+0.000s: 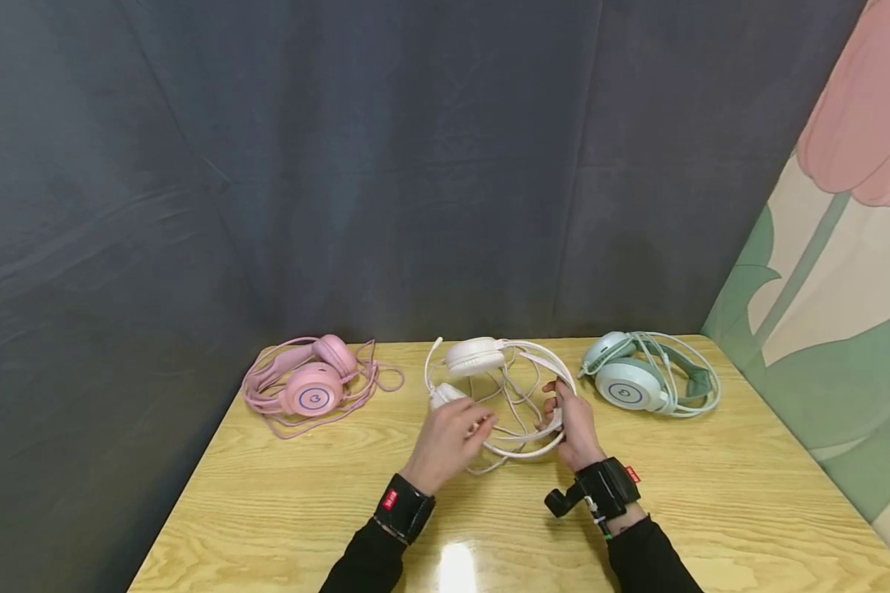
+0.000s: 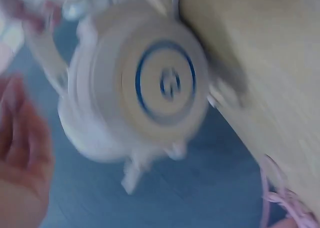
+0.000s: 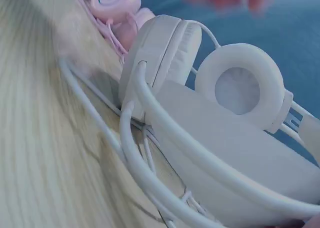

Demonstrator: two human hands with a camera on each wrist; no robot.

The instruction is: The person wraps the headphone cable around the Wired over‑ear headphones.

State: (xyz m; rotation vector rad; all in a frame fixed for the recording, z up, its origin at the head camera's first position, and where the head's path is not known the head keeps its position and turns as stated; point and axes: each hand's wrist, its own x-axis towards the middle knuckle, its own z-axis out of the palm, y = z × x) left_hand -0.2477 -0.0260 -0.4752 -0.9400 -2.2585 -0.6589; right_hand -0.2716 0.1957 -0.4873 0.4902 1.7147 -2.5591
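Observation:
White over-ear headphones with a microphone boom are in the middle of the table in the head view, ear cups toward the left. My right hand grips their headband at the right side. Close by the nearer ear cup is my left hand, its fingers loosely bent around nothing. In the left wrist view that hand stands apart from the ear cup, whose outer face bears a blue ring logo. The other ear cup's round cushion shows in the right wrist view. A thin white cable trails under the headband.
Pink headphones with a loosely looped cord lie at the back left. Pale green headphones, wrapped in their cord, lie at the back right. A dark curtain hangs behind the wooden table, with a flower-patterned cloth on the right.

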